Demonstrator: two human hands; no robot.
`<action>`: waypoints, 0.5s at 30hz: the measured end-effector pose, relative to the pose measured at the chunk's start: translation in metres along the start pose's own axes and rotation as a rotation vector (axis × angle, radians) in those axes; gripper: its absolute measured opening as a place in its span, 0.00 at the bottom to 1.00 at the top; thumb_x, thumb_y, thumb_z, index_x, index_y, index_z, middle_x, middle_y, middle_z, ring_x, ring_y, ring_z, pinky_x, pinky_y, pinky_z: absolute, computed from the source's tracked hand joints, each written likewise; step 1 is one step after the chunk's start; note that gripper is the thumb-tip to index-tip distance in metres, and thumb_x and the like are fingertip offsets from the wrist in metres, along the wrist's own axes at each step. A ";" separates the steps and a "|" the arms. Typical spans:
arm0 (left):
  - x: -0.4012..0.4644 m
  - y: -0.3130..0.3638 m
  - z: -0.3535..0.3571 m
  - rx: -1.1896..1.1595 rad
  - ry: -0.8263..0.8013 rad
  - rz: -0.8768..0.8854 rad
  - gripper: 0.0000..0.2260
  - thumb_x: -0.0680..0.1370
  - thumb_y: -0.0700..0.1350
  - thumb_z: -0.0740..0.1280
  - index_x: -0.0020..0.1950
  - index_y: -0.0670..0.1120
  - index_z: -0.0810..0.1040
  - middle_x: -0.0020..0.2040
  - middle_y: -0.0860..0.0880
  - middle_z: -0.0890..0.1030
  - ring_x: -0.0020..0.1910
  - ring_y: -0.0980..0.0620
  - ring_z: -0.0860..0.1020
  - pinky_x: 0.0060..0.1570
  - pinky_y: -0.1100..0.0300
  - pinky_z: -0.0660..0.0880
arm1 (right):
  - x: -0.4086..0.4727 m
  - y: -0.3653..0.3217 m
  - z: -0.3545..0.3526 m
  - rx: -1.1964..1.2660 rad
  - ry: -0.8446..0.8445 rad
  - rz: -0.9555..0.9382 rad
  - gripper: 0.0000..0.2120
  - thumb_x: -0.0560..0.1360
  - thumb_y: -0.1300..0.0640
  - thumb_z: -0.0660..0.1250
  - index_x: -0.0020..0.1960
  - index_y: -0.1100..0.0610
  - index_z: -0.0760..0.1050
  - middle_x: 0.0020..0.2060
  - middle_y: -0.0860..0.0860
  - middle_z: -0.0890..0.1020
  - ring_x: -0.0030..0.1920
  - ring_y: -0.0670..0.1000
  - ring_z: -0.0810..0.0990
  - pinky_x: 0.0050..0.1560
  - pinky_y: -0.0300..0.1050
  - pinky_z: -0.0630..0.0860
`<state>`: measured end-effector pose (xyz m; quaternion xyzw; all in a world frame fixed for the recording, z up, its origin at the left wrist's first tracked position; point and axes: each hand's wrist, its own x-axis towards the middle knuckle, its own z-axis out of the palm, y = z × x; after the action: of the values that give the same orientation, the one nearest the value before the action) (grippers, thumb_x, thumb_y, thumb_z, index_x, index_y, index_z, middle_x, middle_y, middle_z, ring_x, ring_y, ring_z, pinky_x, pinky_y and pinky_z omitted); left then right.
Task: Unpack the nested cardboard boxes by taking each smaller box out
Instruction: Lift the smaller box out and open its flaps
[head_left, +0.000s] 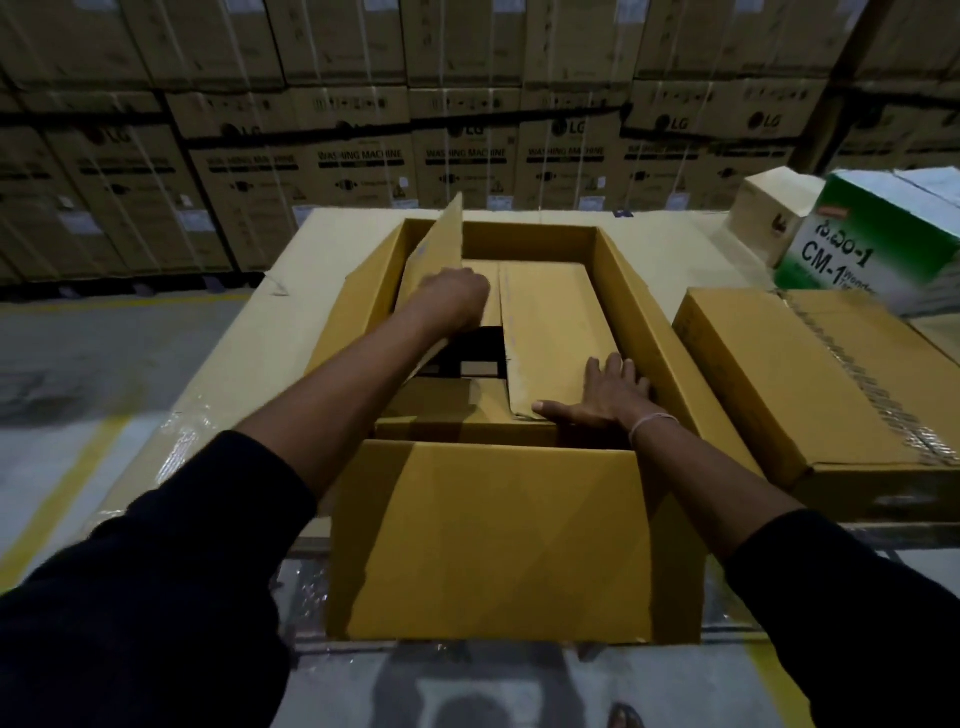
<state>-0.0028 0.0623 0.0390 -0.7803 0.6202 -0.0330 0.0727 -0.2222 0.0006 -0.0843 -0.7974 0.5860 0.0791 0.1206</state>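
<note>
Behind, stacked cartons (467, 156) read "LG WASHING MACHINE".

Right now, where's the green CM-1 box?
Head view, far right: the green CM-1 box sits behind the closed brown box, right of the open outer box.

Both my arms reach forward and down, each in a dark sleeve pushed up to about the elbow, forearms bare. My left arm stretches farther out, angled toward the middle, and my left hand (457, 299) is turned knuckles up with the fingers curled under; the fingertips are hidden from me, so I cannot tell how tight that grip is. My right arm comes in from the lower right, with a thin pale band round the wrist. My right hand (605, 397) lies flat, palm down, fingers straight and spread a little, thumb stuck out to the left.
</note>
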 end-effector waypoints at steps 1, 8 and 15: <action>-0.006 -0.015 -0.009 0.032 0.012 -0.023 0.13 0.78 0.40 0.69 0.62 0.43 0.77 0.64 0.42 0.76 0.61 0.42 0.77 0.61 0.44 0.77 | -0.001 -0.001 0.000 0.001 -0.004 -0.001 0.70 0.57 0.12 0.58 0.84 0.55 0.44 0.83 0.60 0.46 0.81 0.69 0.44 0.77 0.68 0.52; -0.035 -0.102 -0.008 0.311 -0.098 -0.247 0.23 0.82 0.42 0.65 0.77 0.45 0.67 0.82 0.37 0.51 0.79 0.28 0.50 0.75 0.37 0.60 | -0.001 -0.022 -0.011 0.072 -0.050 0.081 0.72 0.56 0.12 0.58 0.84 0.56 0.47 0.82 0.64 0.45 0.80 0.73 0.43 0.74 0.77 0.50; -0.029 -0.134 0.036 0.517 0.065 -0.149 0.26 0.80 0.62 0.62 0.76 0.54 0.71 0.83 0.40 0.52 0.81 0.32 0.43 0.75 0.32 0.49 | 0.007 -0.081 -0.002 0.204 -0.048 0.258 0.73 0.55 0.21 0.74 0.84 0.57 0.43 0.80 0.69 0.39 0.78 0.76 0.37 0.73 0.81 0.41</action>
<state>0.1245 0.1229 0.0253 -0.7778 0.5343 -0.2205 0.2470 -0.1426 0.0165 -0.0760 -0.6971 0.6854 0.0530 0.2039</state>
